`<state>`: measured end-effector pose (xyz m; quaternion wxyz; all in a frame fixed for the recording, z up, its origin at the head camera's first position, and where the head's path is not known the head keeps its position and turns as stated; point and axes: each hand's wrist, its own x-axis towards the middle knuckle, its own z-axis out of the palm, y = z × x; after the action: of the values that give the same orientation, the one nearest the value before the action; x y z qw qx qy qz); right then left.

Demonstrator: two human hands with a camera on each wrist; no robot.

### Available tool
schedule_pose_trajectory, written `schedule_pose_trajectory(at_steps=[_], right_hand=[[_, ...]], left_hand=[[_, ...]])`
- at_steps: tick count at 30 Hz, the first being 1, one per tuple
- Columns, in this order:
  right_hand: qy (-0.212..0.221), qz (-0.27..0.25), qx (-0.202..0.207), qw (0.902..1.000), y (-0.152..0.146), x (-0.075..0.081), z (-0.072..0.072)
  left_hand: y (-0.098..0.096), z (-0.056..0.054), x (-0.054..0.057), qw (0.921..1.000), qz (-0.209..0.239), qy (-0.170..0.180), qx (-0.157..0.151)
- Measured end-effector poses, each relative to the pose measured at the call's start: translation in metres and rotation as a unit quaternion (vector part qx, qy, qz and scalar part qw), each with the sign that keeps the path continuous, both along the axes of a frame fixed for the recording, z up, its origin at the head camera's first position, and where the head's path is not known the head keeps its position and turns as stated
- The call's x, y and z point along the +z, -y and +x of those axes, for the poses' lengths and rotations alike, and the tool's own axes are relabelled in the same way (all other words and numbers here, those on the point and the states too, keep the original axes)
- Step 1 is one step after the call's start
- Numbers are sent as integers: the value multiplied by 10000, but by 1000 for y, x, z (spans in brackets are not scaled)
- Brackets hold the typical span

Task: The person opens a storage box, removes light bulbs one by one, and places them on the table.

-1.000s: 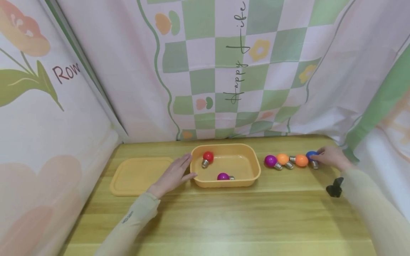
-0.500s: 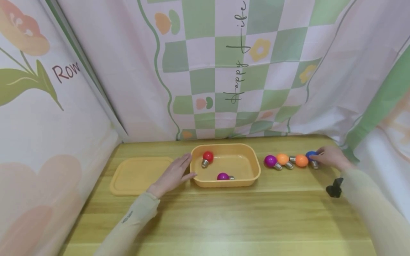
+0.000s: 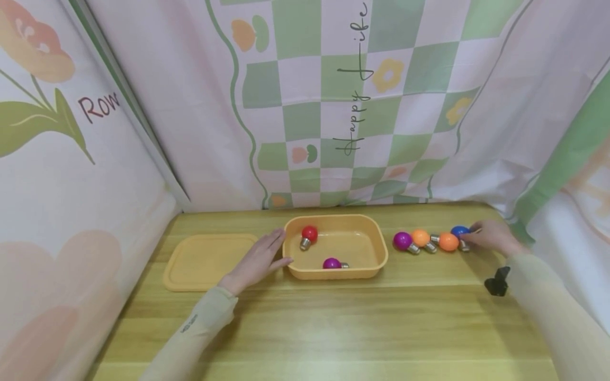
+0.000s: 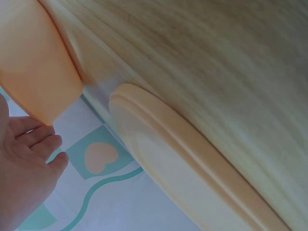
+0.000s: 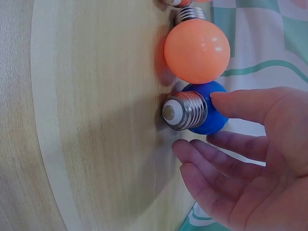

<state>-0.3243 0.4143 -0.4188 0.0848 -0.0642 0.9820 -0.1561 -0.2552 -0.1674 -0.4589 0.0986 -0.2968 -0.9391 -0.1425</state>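
Checking the right hand (image 3: 493,236) first, we find its thumb and index finger clamped on the globe of the blue bulb (image 5: 197,109); the other fingers stand clear of it. The bulb lies at the right end of a row on the table (image 3: 333,328), its metal cap toward the near side. Immediately left is an orange bulb (image 3: 448,242); we cannot tell whether the two touch. Further left lie a second orange bulb (image 3: 421,238) and a purple bulb (image 3: 404,241). The left hand (image 3: 257,259) is extended, fingers unbent, at the left wall of the tub (image 3: 338,274). Inside, the red bulb (image 3: 308,235) sits far left and another purple bulb (image 3: 332,263) by the near wall. The lid (image 3: 205,262) lies left of the tub.

Caution: we judge the two-finger pinch narrow on a smooth globe; too little squeeze could let the bulb slip and roll. Dragging it left could knock the adjacent orange bulb and scatter the row. Excess push from the left hand could slide the tub right.
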Motion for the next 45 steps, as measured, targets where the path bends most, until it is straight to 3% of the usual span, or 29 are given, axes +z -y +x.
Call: schedule_pose_trajectory(at_steps=[4, 21, 27, 34, 45], right_hand=[[-12, 0, 4, 10000, 0, 0, 0], [-48, -120, 2, 9999, -1, 1, 2], [22, -241, -45, 9997, 7, 13, 6], [-191, -180, 22, 9997, 26, 33, 6], [-631, 124, 540, 9965, 81, 56, 10]], left_hand=[[0, 0, 0, 9999, 32, -125, -50], [-1, 0, 0, 10000, -2, 43, 34], [-1, 1, 2, 9999, 10, 130, 53], [-1, 0, 0, 10000, 12, -28, 6], [-1, 2, 3, 10000, 52, -6, -38]])
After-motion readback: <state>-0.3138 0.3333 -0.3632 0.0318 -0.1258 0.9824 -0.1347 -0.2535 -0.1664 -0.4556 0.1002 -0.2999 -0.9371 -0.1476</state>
